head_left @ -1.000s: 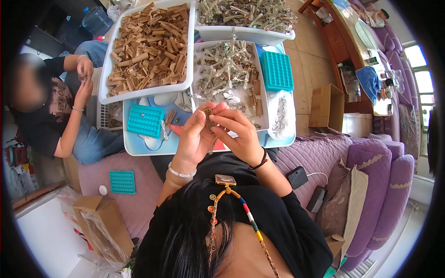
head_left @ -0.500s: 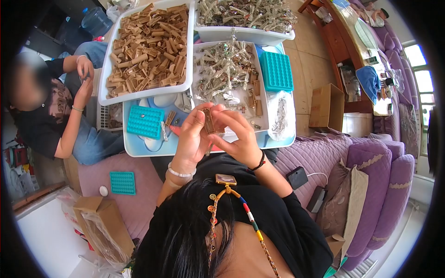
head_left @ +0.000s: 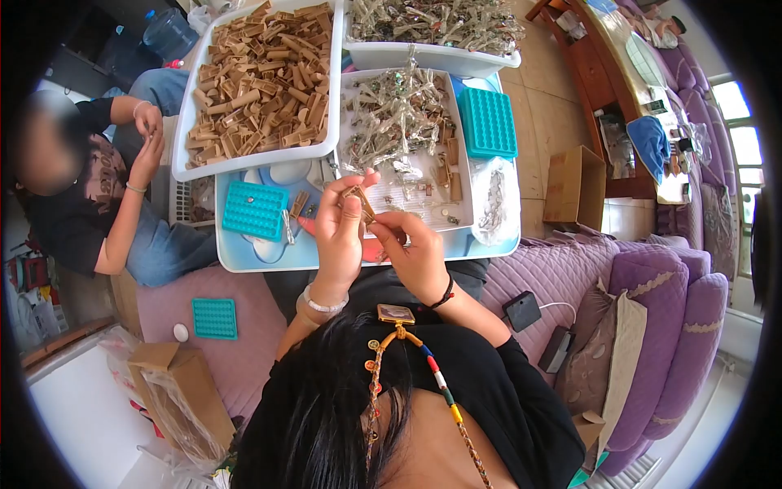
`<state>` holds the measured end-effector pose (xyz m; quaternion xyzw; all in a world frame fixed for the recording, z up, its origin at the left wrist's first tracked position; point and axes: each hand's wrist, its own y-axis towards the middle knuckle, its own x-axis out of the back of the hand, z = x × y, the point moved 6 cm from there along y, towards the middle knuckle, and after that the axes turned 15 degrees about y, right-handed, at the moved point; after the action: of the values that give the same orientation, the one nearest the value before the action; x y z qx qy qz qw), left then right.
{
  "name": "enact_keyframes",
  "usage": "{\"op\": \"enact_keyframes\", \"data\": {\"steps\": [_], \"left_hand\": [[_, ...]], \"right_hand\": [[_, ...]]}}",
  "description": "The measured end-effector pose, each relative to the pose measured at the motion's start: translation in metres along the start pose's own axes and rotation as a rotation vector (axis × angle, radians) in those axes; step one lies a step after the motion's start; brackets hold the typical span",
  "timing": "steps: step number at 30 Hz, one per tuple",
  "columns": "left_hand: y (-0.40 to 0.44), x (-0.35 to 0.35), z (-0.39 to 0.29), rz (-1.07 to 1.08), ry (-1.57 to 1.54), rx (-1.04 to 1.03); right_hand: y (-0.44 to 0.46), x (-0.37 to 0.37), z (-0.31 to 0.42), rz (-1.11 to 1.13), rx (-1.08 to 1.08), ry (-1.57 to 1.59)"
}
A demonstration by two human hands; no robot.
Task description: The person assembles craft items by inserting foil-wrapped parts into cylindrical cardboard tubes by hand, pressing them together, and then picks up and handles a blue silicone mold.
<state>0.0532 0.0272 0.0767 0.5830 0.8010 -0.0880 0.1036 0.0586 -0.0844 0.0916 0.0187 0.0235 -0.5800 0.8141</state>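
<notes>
Brown piece [head_left: 359, 204], small and narrow, held in the air over the near side of the table [head_left: 281, 262]. The left hand [head_left: 339, 244] is closed about its far end; the right hand [head_left: 417, 259] has thumb and fingers pinched at the near end. Compared with half a second earlier, the right hand has drawn back from across the piece to its near end, and the piece lies at more of a slant; the work is judged to be at the handling stage, the piece remaining between both hands. Beyond them stands a shallow white tray [head_left: 463, 159] of clear-wrapped bundles [head_left: 399, 122], with a white bin [head_left: 335, 90] of similar brown pieces at far left. Hard to make out: the contents of the held piece, if any, since fingers cover part of it. The second bin [head_left: 432, 61], far right, is cut off by the upper edge of the view. At left, a co-worker's hands [head_left: 147, 151] are close together; what they hold cannot be told.
</notes>
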Motion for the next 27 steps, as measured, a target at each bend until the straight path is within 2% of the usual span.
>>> {"op": "enact_keyframes", "data": {"steps": [1, 2, 4, 8, 12, 16, 23, 27], "left_hand": [[0.0, -0.002, -0.002, 0.004, 0.021, -0.041], [0.0, -0.003, -0.003, 0.009, 0.041, -0.081], [-0.001, -0.005, -0.004, 0.007, 0.019, -0.062], [-0.002, -0.001, 0.002, -0.022, -0.063, 0.032], [-0.001, -0.004, -0.004, -0.012, -0.222, 0.001], [-0.003, -0.004, -0.005, -0.011, -0.333, 0.088], [-0.002, 0.0, -0.007, 0.037, -0.502, 0.192], [-0.004, -0.002, -0.002, 0.127, -0.586, 0.232]], "right_hand": [[0.001, 0.0, 0.005, 0.011, 0.088, -0.114], [0.002, 0.002, 0.006, 0.011, 0.087, -0.114], [-0.001, -0.002, 0.028, 0.037, 0.401, -0.36], [-0.001, -0.003, 0.028, -0.002, 0.384, -0.376], [-0.006, -0.008, 0.023, 0.05, 0.52, -0.378], [-0.007, -0.012, 0.026, 0.084, 0.612, -0.397], [-0.012, -0.007, 0.013, -0.003, 0.63, -0.308], [0.0, 0.005, 0.003, 0.073, 0.407, -0.329]]}}
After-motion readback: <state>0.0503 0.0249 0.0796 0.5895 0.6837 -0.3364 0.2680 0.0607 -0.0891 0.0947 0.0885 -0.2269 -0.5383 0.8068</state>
